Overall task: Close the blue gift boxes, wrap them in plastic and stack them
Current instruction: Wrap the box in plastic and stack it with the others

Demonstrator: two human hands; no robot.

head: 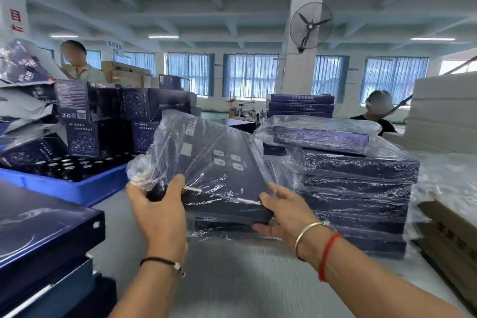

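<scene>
A dark blue gift box in a clear plastic bag [214, 162] is tilted up above the table, its far end raised. My left hand [157, 209] grips its near left corner, thumb on top over the plastic. My right hand [281, 212] grips the near right corner, fingers curled under the edge. Below it lies another wrapped box [222, 227] flat on the table. To the right stands a tall stack of wrapped blue boxes [356, 188].
Unwrapped blue boxes [44, 235] are piled at the near left. A blue crate of dark bottles [72, 188] sits behind them, with small dark cartons [103, 106] beyond. Brown cardboard cartons [451, 235] stand at the right. Two people work at the back.
</scene>
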